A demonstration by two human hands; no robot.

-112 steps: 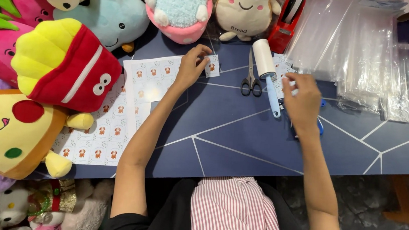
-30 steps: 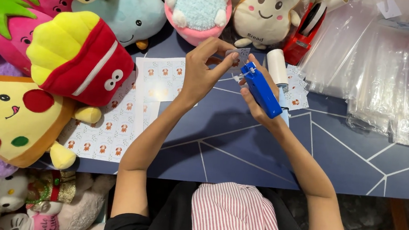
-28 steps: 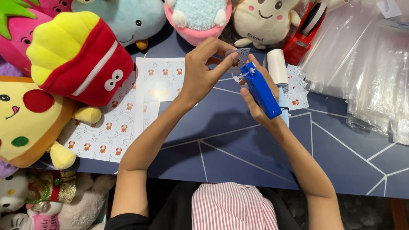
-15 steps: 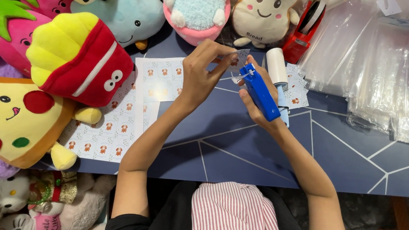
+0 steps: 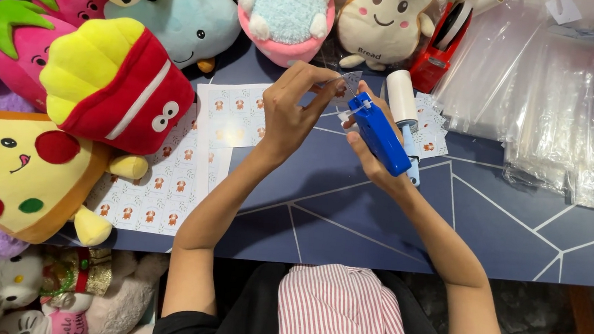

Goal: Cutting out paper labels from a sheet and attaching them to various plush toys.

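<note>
Since 3.7 s ago both hands have left the desk (image 5: 350,213): then the left hand (image 5: 288,117) rested on the sticker sheets (image 5: 234,116) and the right hand (image 5: 369,148) lay by the lint roller (image 5: 403,97). Now the right hand's fingers are wrapped around a blue tagging gun (image 5: 379,133), raised above the desk just left of the lint roller. The left hand's fingers (image 5: 323,83) pinch a small clear tag (image 5: 349,83) at the gun's tip, touching it. Judged: a tag is being loaded or fastened.
</note>
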